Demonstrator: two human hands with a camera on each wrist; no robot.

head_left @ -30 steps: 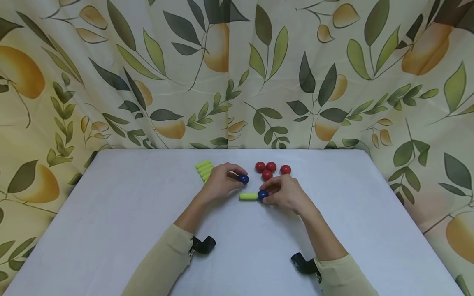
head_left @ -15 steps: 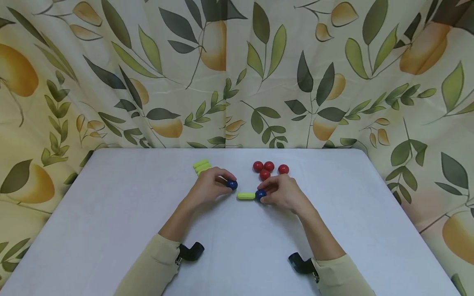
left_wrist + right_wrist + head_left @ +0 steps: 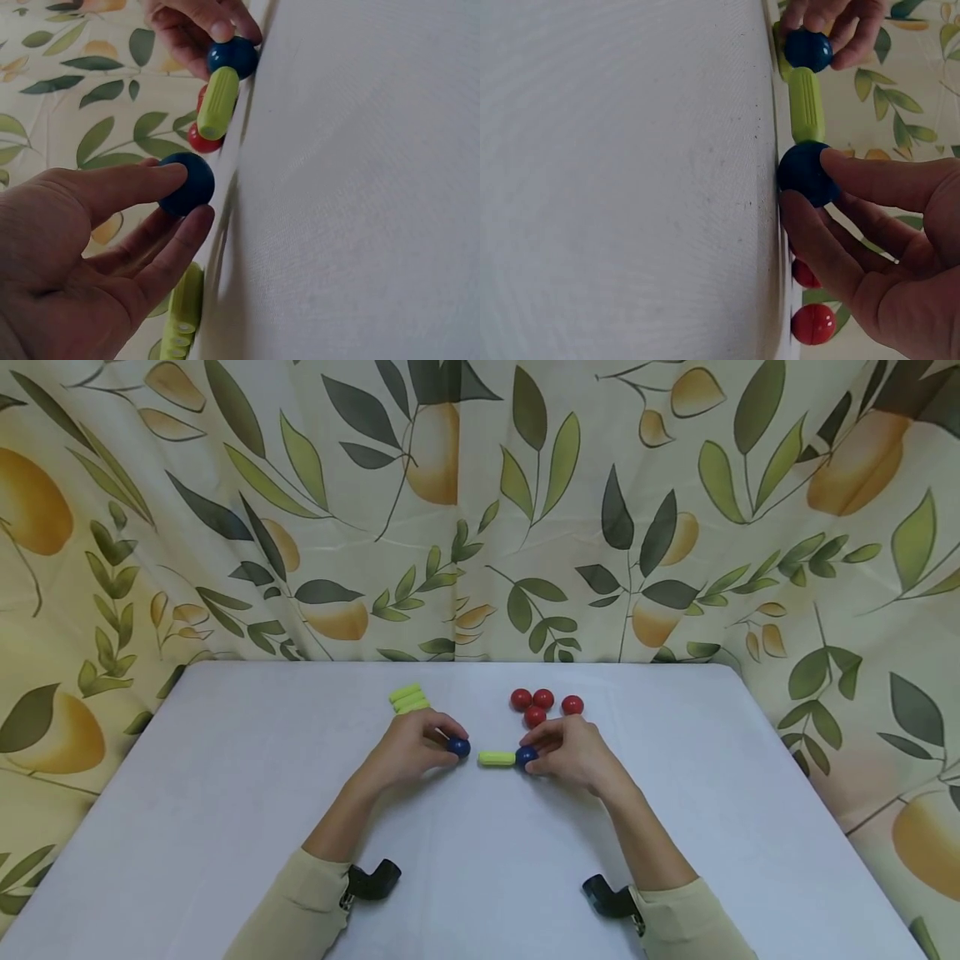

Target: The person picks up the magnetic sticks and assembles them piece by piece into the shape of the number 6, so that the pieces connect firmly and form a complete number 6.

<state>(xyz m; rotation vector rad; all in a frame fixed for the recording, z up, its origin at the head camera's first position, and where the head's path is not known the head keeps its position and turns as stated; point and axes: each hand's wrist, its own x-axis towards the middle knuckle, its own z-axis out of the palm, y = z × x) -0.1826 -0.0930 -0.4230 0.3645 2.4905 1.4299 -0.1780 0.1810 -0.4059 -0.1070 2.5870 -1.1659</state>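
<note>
My left hand [image 3: 411, 745] pinches a glossy blue ball [image 3: 187, 184] between thumb and fingers. A second blue ball [image 3: 808, 175] is held by the thumb and fingers of my right hand [image 3: 576, 752]. From that ball a lime-green ribbed rod [image 3: 497, 759] points left, its near end against the ball and its other end free. In the head view a small gap separates the rod's free end from the left hand's ball. The left wrist view shows a pale spot on the rod's end face [image 3: 211, 133].
Several lime-green rods [image 3: 407, 697] lie side by side behind my left hand, partly covered by it. Beyond my right hand sit several red balls [image 3: 535, 717]. A white cloth covers the table [image 3: 480, 877], and a leaf-and-fruit patterned curtain [image 3: 420, 527] hangs behind its far edge.
My left hand has moved left and slightly nearer with its blue ball, now about level with the rod. The right hand keeps its ball and rod in nearly the same place.
</note>
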